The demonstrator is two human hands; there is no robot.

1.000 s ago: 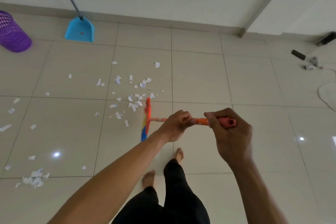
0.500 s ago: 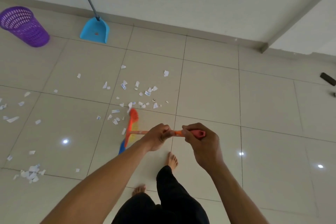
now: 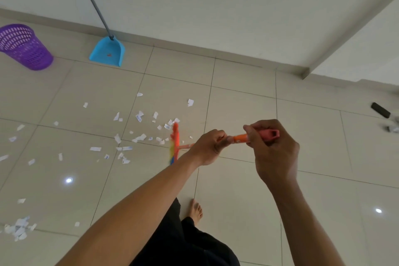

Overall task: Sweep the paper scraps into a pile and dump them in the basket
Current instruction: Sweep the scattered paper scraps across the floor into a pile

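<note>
Paper scraps (image 3: 140, 137) lie spread over the tiled floor (image 3: 237, 103), most of them to the left of the broom head. A small heap of scraps (image 3: 19, 228) sits apart at the lower left edge of the view. The person holds a small broom (image 3: 175, 142) with both hands. The left hand (image 3: 210, 147) is curled around the orange handle on the side nearer the head. The right hand (image 3: 274, 155) grasps the handle close to its pink end, which sticks out past the fingers. The broom head is orange with coloured bristles and looks blurred. It is at the right edge of the scattered scraps, with a few of them just beside it. The purple basket (image 3: 26, 47) stands on the floor at the far left near the wall (image 3: 216, 6), well apart from the scraps. A blue dustpan (image 3: 108, 51) with a long grey stick is near the basket, at the foot of the wall. One bare foot (image 3: 196, 209) shows below the arms.
</note>
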